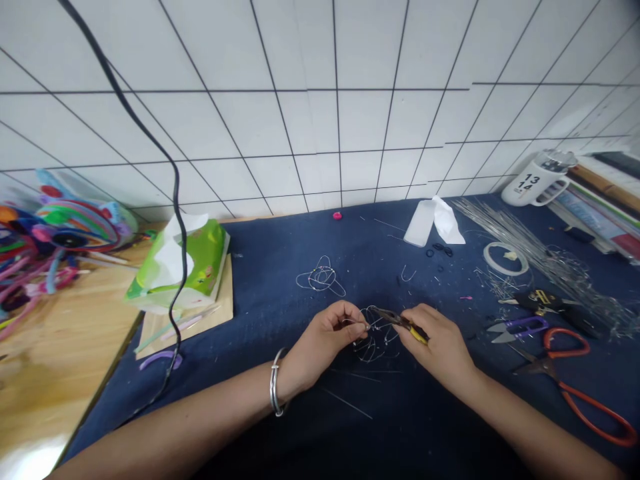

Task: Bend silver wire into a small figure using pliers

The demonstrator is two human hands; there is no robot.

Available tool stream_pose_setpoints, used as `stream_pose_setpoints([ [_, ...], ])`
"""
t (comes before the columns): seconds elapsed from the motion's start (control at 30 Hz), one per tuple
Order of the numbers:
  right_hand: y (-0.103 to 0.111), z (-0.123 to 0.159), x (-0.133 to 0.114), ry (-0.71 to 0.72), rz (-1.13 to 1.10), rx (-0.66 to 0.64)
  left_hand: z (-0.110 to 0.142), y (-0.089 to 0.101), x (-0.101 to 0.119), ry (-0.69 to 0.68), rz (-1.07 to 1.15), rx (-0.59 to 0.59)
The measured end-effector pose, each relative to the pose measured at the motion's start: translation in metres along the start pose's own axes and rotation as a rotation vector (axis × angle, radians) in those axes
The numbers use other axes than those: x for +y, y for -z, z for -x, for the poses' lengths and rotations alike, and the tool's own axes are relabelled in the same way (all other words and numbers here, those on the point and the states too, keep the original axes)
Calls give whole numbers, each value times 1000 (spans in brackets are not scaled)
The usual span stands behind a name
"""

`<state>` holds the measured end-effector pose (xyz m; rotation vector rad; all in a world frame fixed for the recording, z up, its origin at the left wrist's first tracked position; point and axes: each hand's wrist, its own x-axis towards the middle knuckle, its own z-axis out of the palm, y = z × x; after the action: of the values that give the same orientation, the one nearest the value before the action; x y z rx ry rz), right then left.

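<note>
My left hand (334,337) pinches a bent wire piece (371,348), a loose tangle of thin silvery loops with small bead-like dots on it. In my right hand (436,337) is a pair of pliers (395,319) with yellow-and-black handles. Its jaws reach the wire just right of my left fingertips; whether they grip it I cannot tell. Another looped wire shape (323,277) lies on the dark blue cloth (280,247) beyond my hands. Several straight wires (347,403) rest on the cloth nearer to me.
At right lie red-handled scissors (567,383), purple scissors (517,328), a wire bundle (520,233) and a white tape-like ring (506,259). A white mug (535,179) stands behind. A green tissue pack (185,263) sits at left, with a black cable (176,200) hanging across it.
</note>
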<state>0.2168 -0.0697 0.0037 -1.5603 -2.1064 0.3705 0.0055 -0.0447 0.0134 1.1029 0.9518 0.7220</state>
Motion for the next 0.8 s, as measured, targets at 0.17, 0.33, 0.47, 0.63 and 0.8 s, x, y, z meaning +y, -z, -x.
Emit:
stream_pose_setpoints([
  [0.17,1,-1,1,-27,1,-32,-1,3,3,-23,-74,-11],
  [0.33,3,-1,0,-36,-3,-38,-2,6,5,-1,-122,-84],
  [0.47,2,0,-1,-23,25,-22,-3,7,4,13,-140,-95],
  [0.63,0,2,-2,33,131,40,-4,6,2,-16,-127,-62],
  [0.8,1,3,-1,76,178,79,-4,6,0,-23,-141,-61],
])
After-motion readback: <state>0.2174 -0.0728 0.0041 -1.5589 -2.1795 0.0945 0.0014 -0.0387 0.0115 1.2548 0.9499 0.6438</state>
